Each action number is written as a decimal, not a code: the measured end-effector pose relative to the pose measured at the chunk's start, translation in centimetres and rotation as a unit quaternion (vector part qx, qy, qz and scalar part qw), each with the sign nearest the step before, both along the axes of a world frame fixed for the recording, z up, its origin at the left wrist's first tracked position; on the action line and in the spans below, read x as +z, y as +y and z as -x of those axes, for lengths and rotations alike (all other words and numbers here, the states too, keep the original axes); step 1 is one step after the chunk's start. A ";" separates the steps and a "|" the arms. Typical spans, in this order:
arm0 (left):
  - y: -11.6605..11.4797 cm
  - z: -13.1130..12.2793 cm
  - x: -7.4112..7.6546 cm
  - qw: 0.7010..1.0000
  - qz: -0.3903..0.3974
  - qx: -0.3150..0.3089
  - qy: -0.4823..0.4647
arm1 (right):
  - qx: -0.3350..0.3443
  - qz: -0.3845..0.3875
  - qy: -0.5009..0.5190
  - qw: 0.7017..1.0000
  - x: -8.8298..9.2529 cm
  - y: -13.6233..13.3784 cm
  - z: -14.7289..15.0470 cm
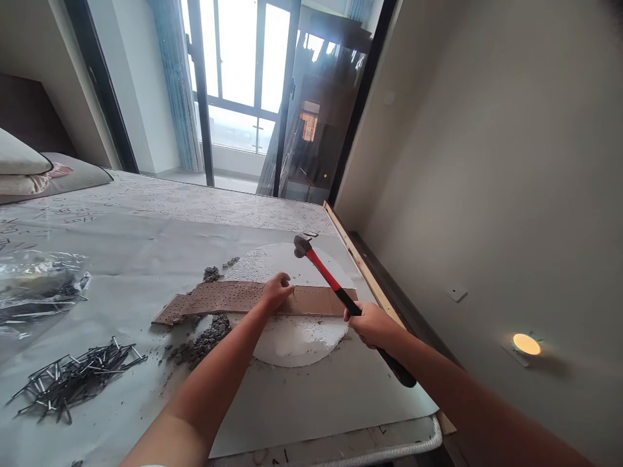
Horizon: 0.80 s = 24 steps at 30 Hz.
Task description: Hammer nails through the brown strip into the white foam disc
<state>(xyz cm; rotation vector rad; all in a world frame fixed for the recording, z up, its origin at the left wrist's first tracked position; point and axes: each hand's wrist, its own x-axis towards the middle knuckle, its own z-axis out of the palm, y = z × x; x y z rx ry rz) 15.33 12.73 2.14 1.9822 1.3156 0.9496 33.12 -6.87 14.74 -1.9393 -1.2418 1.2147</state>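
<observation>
My right hand [374, 326] is wrapped around the black grip of a claw hammer [325, 269] with a red-and-black handle. The hammer head is raised, up and left of the hand, above a round white board [296, 347]. Across that board lies a brown strip [321, 302], its left part dotted with many small holes. My left hand [278, 290] rests at the strip's middle, thumb and fingers pinched on a thin nail [293, 291], mostly hidden by the fingers. Loose nails [78, 376] lie in a pile at the lower left.
Crumbled grey bits [209, 340] lie beside the strip's left end. A clear plastic bag [41, 292] sits at the far left. Grey sheeting [311, 402] covers the bed-like surface, bordered on the right by a wooden edge [363, 259] near the wall. Folded bedding [48, 175] lies at the back left.
</observation>
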 end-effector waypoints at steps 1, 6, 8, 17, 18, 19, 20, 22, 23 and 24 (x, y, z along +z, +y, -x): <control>0.1 0.1 0.0 0.999 0.007 0.013 -0.033 | 0.004 0.002 -0.004 1.000 -0.2 0.0 0.2; 0.8 0.6 -0.3 0.986 0.059 0.050 -0.144 | -0.018 0.104 0.013 0.994 -3.3 0.0 1.5; 0.9 0.6 -0.4 0.982 0.073 0.048 -0.165 | -0.021 0.134 0.034 0.990 -4.6 0.1 1.9; 0.0 2.3 1.7 0.970 0.084 -0.020 -0.228 | -0.044 0.069 0.138 0.987 -5.5 -4.2 2.0; -0.5 3.2 2.2 0.973 0.069 -0.016 -0.218 | -0.044 0.074 0.146 0.986 -6.1 -5.3 2.0; -1.2 4.4 2.6 0.979 0.048 -0.007 -0.196 | -0.043 0.079 0.148 0.985 -6.8 -6.4 2.1; -2.1 5.8 3.0 0.987 0.022 0.005 -0.160 | -0.037 0.085 0.149 0.984 -7.8 -7.7 2.1; -4.1 9.0 3.2 0.997 -0.036 0.028 -0.065 | -0.036 0.079 0.130 0.988 -9.8 -10.4 2.3; -5.2 10.7 3.1 0.998 -0.058 0.032 -0.013 | -0.026 0.069 0.126 0.989 -10.7 -11.7 2.5; -6.3 12.4 2.7 0.997 -0.066 0.029 0.039 | -0.022 0.065 0.115 0.991 -11.5 -13.1 2.6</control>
